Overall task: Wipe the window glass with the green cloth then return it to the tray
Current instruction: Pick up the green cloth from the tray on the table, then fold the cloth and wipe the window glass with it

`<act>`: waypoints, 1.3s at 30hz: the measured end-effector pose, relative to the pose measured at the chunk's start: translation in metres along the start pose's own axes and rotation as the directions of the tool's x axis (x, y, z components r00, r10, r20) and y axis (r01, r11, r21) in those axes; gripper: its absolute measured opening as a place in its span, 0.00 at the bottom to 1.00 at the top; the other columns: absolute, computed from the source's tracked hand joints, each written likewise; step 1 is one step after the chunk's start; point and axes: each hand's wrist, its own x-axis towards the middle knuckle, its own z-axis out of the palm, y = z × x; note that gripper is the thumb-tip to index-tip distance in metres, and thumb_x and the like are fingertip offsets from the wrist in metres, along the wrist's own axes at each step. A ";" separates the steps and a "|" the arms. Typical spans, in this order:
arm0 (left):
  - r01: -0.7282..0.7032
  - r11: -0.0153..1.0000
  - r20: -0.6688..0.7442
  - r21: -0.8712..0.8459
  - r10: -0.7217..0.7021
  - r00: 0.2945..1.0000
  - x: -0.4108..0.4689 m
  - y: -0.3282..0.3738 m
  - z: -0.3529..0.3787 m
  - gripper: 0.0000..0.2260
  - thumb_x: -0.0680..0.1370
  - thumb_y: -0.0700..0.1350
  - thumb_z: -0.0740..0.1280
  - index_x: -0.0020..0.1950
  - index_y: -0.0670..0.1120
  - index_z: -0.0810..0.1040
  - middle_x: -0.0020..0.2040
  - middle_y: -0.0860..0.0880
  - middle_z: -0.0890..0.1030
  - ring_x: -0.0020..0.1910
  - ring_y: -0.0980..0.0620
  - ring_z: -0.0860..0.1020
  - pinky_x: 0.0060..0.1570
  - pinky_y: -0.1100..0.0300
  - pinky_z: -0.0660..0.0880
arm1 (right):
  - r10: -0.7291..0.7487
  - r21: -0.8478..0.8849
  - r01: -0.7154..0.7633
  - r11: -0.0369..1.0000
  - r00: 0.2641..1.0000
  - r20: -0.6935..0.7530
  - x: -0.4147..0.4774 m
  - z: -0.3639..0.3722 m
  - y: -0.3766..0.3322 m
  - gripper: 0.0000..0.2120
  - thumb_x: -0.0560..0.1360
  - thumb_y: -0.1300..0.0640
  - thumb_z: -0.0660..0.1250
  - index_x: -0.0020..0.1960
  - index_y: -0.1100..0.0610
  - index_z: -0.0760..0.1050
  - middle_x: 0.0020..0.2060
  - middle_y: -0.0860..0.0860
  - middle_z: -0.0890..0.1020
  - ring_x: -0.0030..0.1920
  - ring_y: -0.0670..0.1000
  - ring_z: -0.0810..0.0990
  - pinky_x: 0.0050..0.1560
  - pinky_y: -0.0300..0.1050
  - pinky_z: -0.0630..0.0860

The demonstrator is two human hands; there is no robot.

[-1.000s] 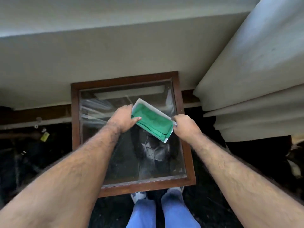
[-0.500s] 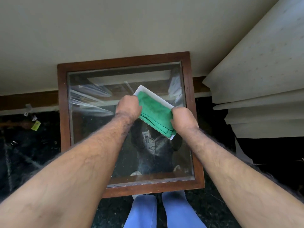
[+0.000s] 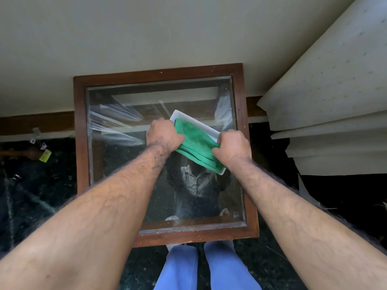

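A view from a head-worn camera looks down at two bare forearms reaching forward over a square window (image 3: 165, 155) with a dark wooden frame. The pane leans against a pale wall, its lower edge on a dark floor just beyond the person's blue trouser legs (image 3: 201, 268).

Between the hands, held in the air in front of the glass, is a small white tray (image 3: 209, 127), tilted with one long side higher. The green cloth (image 3: 194, 143) lies folded in it, several layers showing along its near edge. The left hand (image 3: 164, 135) closes over the cloth's left end, fingers curled together on top of it, probably to lift it out. The right hand (image 3: 232, 146) grips the tray's right end, fingers wrapped together around the rim and the thumb pressing on the cloth's corner, seemingly to keep the tray steady while the other hand takes the cloth.

The glass shows dust specks and pale streaks (image 3: 115, 124) at its upper left, and it reflects a dim figure. Wiping appears not to have begun. A stack of pale boards (image 3: 326, 114) leans at the right.
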 end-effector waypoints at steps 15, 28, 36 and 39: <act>0.002 0.626 0.073 -0.780 0.088 0.993 -0.100 -0.015 -0.123 0.20 0.73 0.34 0.78 0.63 0.43 0.81 0.58 0.45 0.87 0.50 0.51 0.87 0.53 0.55 0.85 | -0.041 0.578 -0.027 0.815 0.994 0.104 -0.079 -0.142 0.002 0.20 0.75 0.63 0.78 0.66 0.53 0.84 0.60 0.49 0.86 0.62 0.49 0.83 0.64 0.46 0.81; -0.304 0.429 -0.143 -0.850 0.368 0.919 -0.205 0.011 -0.335 0.16 0.74 0.25 0.72 0.57 0.39 0.76 0.49 0.41 0.83 0.45 0.46 0.82 0.44 0.58 0.84 | -0.136 0.673 0.207 0.710 0.978 -0.157 -0.179 -0.342 -0.044 0.08 0.72 0.56 0.83 0.49 0.54 0.87 0.52 0.58 0.91 0.50 0.51 0.85 0.67 0.57 0.82; -0.453 0.287 -0.281 -0.844 0.483 0.829 -0.277 0.018 -0.489 0.15 0.75 0.29 0.73 0.58 0.42 0.80 0.55 0.40 0.85 0.49 0.44 0.85 0.47 0.56 0.87 | -0.203 0.689 0.384 0.615 0.921 -0.333 -0.258 -0.482 -0.088 0.10 0.72 0.59 0.83 0.51 0.59 0.87 0.51 0.57 0.90 0.52 0.53 0.87 0.58 0.52 0.84; -0.520 0.244 -0.357 -0.819 0.493 0.794 -0.304 0.018 -0.543 0.18 0.75 0.30 0.74 0.65 0.39 0.80 0.58 0.39 0.86 0.52 0.43 0.86 0.49 0.55 0.87 | -0.235 0.663 0.463 0.588 0.882 -0.408 -0.289 -0.527 -0.107 0.06 0.75 0.61 0.80 0.51 0.58 0.87 0.49 0.55 0.89 0.54 0.57 0.87 0.61 0.56 0.84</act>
